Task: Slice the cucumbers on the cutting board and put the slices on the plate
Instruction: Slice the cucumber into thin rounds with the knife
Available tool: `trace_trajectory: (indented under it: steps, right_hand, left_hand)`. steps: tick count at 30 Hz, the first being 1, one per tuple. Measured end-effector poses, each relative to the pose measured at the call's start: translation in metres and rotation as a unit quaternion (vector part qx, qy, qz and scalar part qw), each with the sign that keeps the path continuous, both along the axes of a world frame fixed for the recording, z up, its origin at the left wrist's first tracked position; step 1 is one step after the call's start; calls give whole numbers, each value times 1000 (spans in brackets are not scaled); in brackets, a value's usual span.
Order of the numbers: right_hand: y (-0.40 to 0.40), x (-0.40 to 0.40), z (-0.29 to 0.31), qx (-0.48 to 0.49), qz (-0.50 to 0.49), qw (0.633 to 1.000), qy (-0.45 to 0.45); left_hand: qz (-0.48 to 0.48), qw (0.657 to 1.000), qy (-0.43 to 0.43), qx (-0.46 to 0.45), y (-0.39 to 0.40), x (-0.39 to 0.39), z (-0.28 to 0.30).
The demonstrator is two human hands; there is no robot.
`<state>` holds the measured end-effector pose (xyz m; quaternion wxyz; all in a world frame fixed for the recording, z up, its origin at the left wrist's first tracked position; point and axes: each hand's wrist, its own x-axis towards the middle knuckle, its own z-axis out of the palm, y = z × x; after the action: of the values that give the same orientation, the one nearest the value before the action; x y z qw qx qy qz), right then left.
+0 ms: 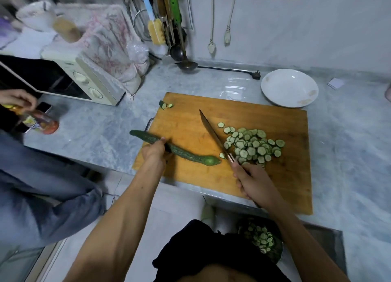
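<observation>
Roughly midway: one cucumber sliced, a second whole, plate bare
Slices [252, 146] piled on the board [190, 123] right of the knife [213, 136]; left hand [155, 154] curled round the whole cucumber [175, 149], which lies across the board's left edge, tip over the counter [95, 137]; right hand [252, 181] clamped on the knife handle, blade between cucumber and pile; plate [289, 88] beyond the far right corner, no slices on it yet; two end bits [166, 105] at the far left corner

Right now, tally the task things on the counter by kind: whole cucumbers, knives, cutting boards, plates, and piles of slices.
Whole cucumber: 1
Knife: 1
Wooden cutting board: 1
White plate: 1
Pile of cucumber slices: 1
Total: 5
</observation>
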<state>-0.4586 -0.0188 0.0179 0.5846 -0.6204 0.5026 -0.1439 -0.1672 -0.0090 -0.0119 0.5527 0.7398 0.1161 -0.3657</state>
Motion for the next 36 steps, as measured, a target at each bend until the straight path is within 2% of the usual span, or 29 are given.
trace_trajectory:
  steps: [3,6,8,13,15,16,17,19,21,22,23,24,29,36]
  right_hand:
    - [-1,4,-1,-3,-2,1000,5]
    - [-1,11,-3,1,5,1000,6]
    - [1,18,-5,6,2,1000,3]
    - [-3,31,-5,21,-2,1000,16]
    - [-7,33,-6,26,-1,1000,11]
    - [-9,34,-6,25,1,1000,12]
    - [-10,34,-7,22,4,1000,16]
    - [-12,34,-6,18,7,999,25]
    - [-14,35,-5,24,8,999,27]
    - [-15,35,-4,28,9,999,27]
    - [-15,35,-4,31,9,999,27]
    - [-15,35,-3,34,7,999,27]
    - [-8,22,-5,37,-4,999,1]
    - [7,-8,-16,71,-25,997,-24]
  left_hand:
    - [53,997,55,-22,4,4,-6]
    - [112,992,56,-20,13,6,-8]
    - [117,992,48,4,22,2,-11]
    - [0,997,16,77,44,-2,-26]
    - [-100,980,-94,142,51,-10,-24]
    - [-168,954,-191,160,53,-16,-22]
    - [-239,911,-299,153,53,-22,-22]
    - [-384,796,-458,92,49,-33,-17]
    - [-538,670,-509,54,38,-39,-23]
    - [-593,624,-506,49,32,-40,-28]
    - [-621,598,-505,43,28,-42,-34]
    - [-628,592,-504,39,26,-43,-38]
    - [-555,615,-559,-20,36,-44,-47]
    - [-524,648,-552,20,35,-57,-46]
